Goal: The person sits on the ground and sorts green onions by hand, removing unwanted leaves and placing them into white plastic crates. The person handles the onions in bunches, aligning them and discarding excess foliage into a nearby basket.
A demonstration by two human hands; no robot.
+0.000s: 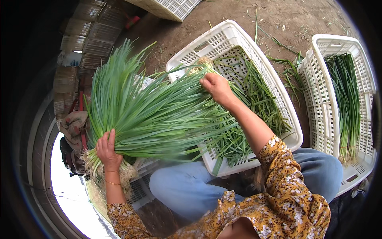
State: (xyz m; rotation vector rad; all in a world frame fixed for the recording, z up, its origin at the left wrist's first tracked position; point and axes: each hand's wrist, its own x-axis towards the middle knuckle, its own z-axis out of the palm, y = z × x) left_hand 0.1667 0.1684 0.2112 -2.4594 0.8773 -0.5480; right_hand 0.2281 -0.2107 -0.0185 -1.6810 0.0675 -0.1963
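A large fanned bunch of long green leafy stalks, like garlic chives or leeks (155, 119), spreads across the left and middle. My left hand (109, 149) grips it just above the pale, rooty ends, which hang at the lower left. My right hand (216, 88) is closed at the leaf tips on the far side, above a white plastic crate (268, 80); whether leaves are pinched in its fingers is hard to see. Loose green leaves (262, 101) lie in that crate, and pale roots (205, 61) show just beyond my right hand.
At the right, another white crate (323, 89) holds a tied bundle of green stalks (343, 98). A further white crate (176, 9) stands at the top. Stacked crates (89, 33) rise at the upper left. Leaf scraps (286, 71) litter the dirt floor between the crates.
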